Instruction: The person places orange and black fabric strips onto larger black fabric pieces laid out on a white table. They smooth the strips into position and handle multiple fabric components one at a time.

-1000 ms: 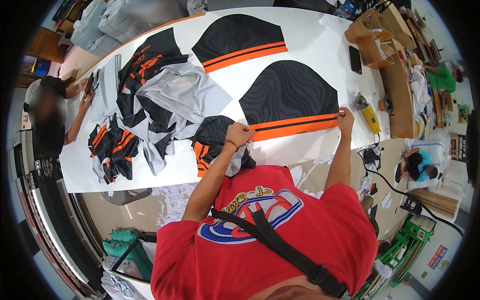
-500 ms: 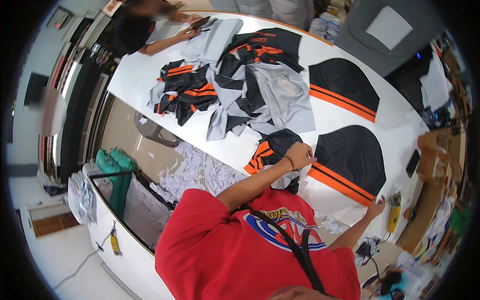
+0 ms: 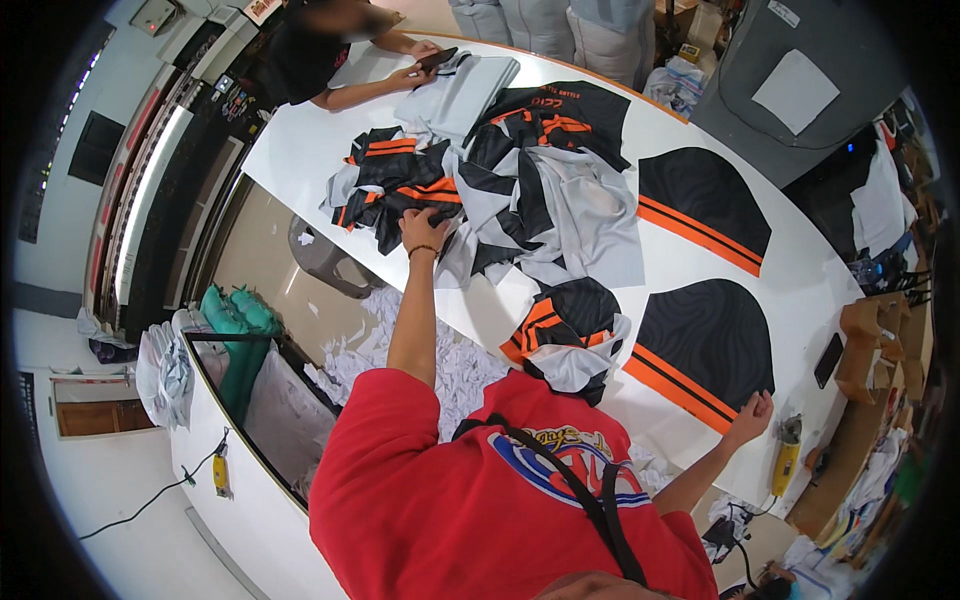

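Note:
My left hand [image 3: 425, 232] reaches into a heap of cut black, grey and orange jersey pieces [image 3: 395, 165]. Its fingers are bent around a black piece in the heap. My right hand [image 3: 750, 418], with fingers curled together, rests by the lower right corner of a flat black panel with orange stripes [image 3: 705, 335]. Nothing shows in that hand. A matching striped panel [image 3: 705, 205] lies farther off. In front of me sits a bunched black, orange and grey garment piece [image 3: 570, 335] at the table's near edge.
Across the white table [image 3: 290, 150], another person's hands [image 3: 415, 70] hold a dark phone. Grey cloth [image 3: 590, 220] is heaped mid-table. To the right are a black phone [image 3: 828, 360], a yellow corded tool [image 3: 787, 455] and a cardboard box [image 3: 870, 340]. Paper scraps [image 3: 390, 350] cover the floor.
My left hand has left the near striped panel and swung left and away onto the heap. My right hand stays near the panel's corner. The view has shifted slightly.

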`<state>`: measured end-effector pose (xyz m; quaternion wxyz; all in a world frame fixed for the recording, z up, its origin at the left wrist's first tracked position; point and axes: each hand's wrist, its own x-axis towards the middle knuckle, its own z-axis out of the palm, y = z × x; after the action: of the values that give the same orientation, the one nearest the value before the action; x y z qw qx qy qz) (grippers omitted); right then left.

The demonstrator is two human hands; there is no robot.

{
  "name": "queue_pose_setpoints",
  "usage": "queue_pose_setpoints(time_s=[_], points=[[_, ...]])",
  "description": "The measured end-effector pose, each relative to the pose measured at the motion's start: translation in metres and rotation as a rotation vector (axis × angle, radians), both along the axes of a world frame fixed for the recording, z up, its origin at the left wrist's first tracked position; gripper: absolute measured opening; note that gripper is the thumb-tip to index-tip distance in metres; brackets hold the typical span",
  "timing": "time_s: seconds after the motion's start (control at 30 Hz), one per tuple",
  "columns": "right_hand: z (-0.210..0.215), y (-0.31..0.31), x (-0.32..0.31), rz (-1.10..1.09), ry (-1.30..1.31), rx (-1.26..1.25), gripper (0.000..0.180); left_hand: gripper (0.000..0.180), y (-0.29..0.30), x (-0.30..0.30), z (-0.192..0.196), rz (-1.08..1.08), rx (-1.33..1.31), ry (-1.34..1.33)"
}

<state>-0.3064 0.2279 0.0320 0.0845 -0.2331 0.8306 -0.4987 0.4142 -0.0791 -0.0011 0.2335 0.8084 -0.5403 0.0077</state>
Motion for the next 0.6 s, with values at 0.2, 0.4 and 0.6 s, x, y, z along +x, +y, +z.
queue_pose_setpoints(time_s=[0.2,0.4,0.6], points=[[0.037,-0.036,0.034,0.176,0.153,-0.019,0.024,0.010,-0.017,0.020,0.066,-0.048,-0.493,0.337],[0.077,-0.076,0.096,0.348,-0.118,-0.189,0.020,0.010,-0.007,-0.007,0.241,-0.398,-0.788,0.733],[0.111,-0.130,0.203,0.789,-0.344,-0.259,0.030,0.012,0.027,-0.099,0.339,-0.748,-0.694,0.930]])
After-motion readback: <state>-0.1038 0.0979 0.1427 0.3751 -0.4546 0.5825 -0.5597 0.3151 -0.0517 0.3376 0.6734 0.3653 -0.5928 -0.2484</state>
